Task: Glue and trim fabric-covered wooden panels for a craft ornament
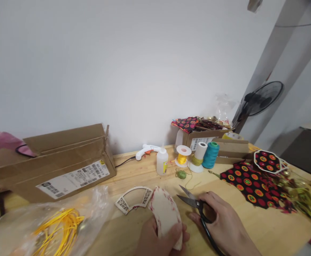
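Note:
My left hand (155,240) grips the lower end of a cream, curved fan-shaped piece (165,210) with red frayed marks along its edges, thumb on top. In my right hand (226,218) is a pair of black-handled scissors (190,201). Its blades are apart and point up and left, close to the right side of the curved piece without touching it. A pale fan-shaped frame (123,205) with cut-out lattice ends lies flat just left of the piece.
Behind the hands stand a glue bottle (162,162), a white glue gun (147,151), a yellow cord spool (182,159) and a teal thread cone (211,155). Patterned dark fabric (251,183) spreads at right. A cardboard box (72,160) and bagged yellow cords (62,231) sit left.

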